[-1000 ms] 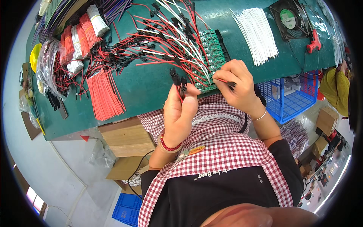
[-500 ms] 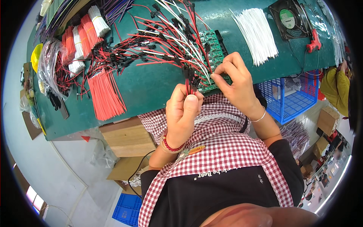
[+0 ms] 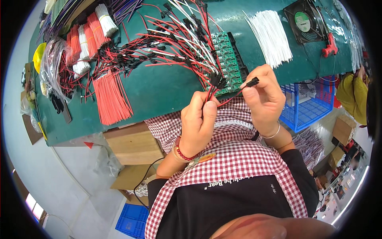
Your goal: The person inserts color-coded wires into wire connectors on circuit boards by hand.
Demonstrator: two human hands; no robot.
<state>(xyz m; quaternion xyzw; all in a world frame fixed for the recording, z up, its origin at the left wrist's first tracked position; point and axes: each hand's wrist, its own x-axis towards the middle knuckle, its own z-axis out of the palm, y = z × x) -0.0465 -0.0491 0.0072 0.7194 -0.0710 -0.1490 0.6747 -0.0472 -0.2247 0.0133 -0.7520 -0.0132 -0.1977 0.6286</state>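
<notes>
My left hand [image 3: 197,125] is closed around a small bunch of connector leads [image 3: 217,80], black plugs upward, at the near edge of the green circuit board panel [image 3: 231,65]. In my right hand [image 3: 266,99], just right of the panel, thumb and fingers pinch a single lead with a black connector [image 3: 252,82] at its tip. A red wire stretches from that lead toward the left hand's bunch. Red and white wires with black plugs [image 3: 187,40] fan out over the panel's left side. Some of the panel's surface is hidden under them.
Cut white wires [image 3: 269,38] lie right of the panel, with a black fan [image 3: 305,22] and red glue gun [image 3: 330,46] beyond. Loose red wires [image 3: 112,99] and tied bundles [image 3: 95,30] are at left. A blue crate [image 3: 308,109] stands below the table's right edge.
My right hand has moved from the panel down and right, and a black connector lead now shows in its fingers. My left hand has shifted slightly right with its bunch, which now tilts right.
</notes>
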